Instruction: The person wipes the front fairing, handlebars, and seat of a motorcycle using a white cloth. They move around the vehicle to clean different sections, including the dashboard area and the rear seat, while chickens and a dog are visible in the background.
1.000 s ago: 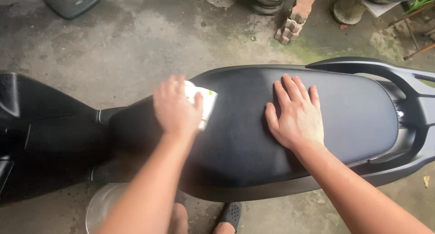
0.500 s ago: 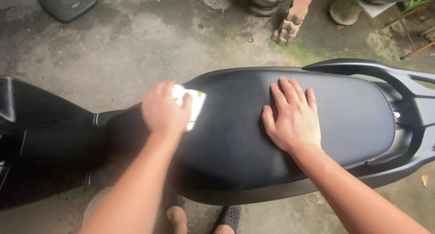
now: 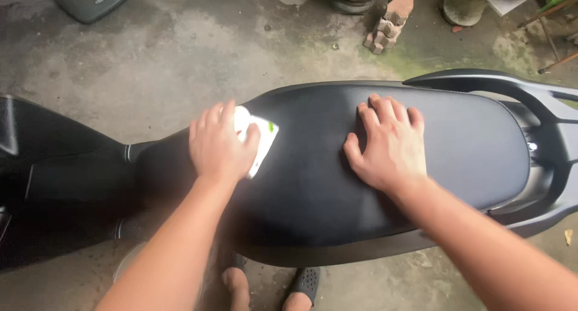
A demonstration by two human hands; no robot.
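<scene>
The left hand presses a white cloth with green print flat on the front of the black scooter seat, fingers closed over it. The right hand lies open, fingers spread, bracing mid-seat. Wiping looks under way; the rear seat likely needs passes next.

Left hand palm down, fingers curled – right hand flat, fingers spread; forearms extended.

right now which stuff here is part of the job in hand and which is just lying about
In use:
- left hand pressing a white and green pad
- black scooter seat
- right hand flat on the seat

Lying about:
- broken bricks
- dark green cover
- stone pot base
</scene>
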